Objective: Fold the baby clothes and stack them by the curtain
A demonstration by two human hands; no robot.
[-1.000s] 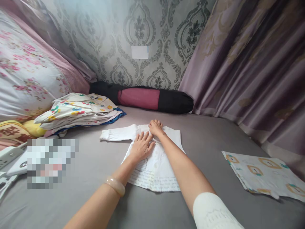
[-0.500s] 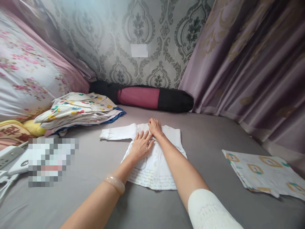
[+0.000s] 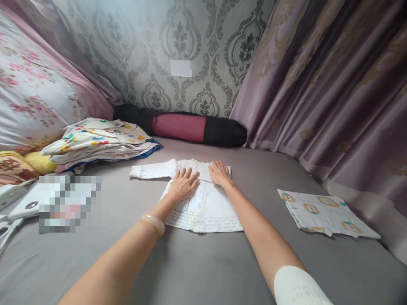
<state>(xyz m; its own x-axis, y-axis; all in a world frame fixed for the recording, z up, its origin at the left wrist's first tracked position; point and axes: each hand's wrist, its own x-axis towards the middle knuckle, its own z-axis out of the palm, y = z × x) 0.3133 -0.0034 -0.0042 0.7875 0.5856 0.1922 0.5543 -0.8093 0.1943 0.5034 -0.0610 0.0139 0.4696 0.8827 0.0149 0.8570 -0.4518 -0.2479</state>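
Note:
A small white shirt (image 3: pixel 203 205) with buttons and rows of printed writing near its hem lies on the grey bed sheet (image 3: pixel 197 267). One sleeve (image 3: pixel 152 169) stretches out to the left, and the other is folded across the upper part. My left hand (image 3: pixel 184 183) rests flat on the left side of the chest, fingers spread. On the upper right part of the shirt lies my right hand (image 3: pixel 220 173), its fingers stretched out over the folded sleeve. Neither hand grips the cloth.
A folded patterned cloth (image 3: pixel 327 212) lies at the right. At the left are a pile of clothes (image 3: pixel 101 142), a floral pillow (image 3: pixel 32 93), and a white power strip (image 3: pixel 14 192) beside a blurred-out item (image 3: pixel 66 207). A black and maroon roll (image 3: pixel 178 127) lies along the wall.
My right hand has moved right across the shirt, from the collar area to the right shoulder, and its curled fingers have straightened. My left hand stays on the chest. The view has shifted slightly.

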